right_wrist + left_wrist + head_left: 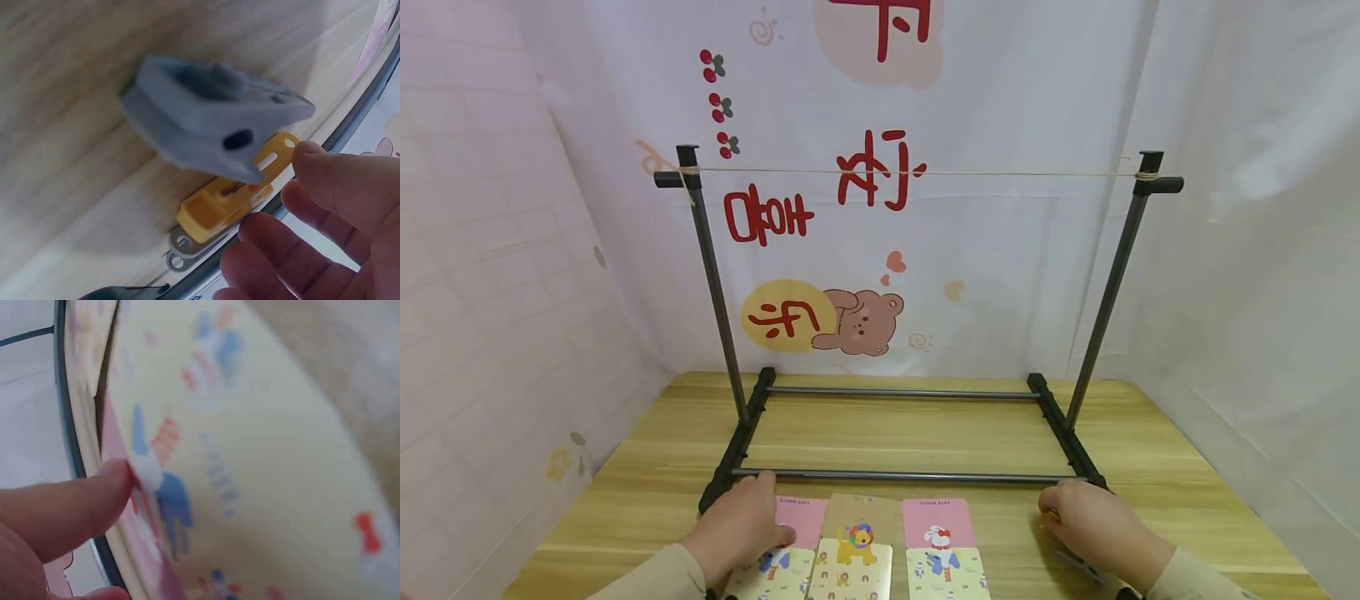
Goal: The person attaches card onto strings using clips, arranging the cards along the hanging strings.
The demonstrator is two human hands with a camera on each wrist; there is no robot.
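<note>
My left hand (735,527) reaches over the left rabbit card (803,521), pink above and pale yellow below. Its thumb (94,494) touches that card near where the two colours meet, and the forefinger stands apart from it. Beside it lie a tan-and-yellow lion card (856,550) and another rabbit card (938,533). To the right, my right hand (1093,525) pinches the end of a yellow clothespin (219,203) between thumb and curled fingers, close over the table. A grey clothespin (194,115) stands nearer the right wrist camera, and part of another grey one (181,253) shows behind the yellow.
Behind the cards stands a dark metal frame (895,477) with two uprights (715,287). A thin string (970,173) is tied between their tops. The wooden table (902,433) is backed by a printed white cloth (1000,100).
</note>
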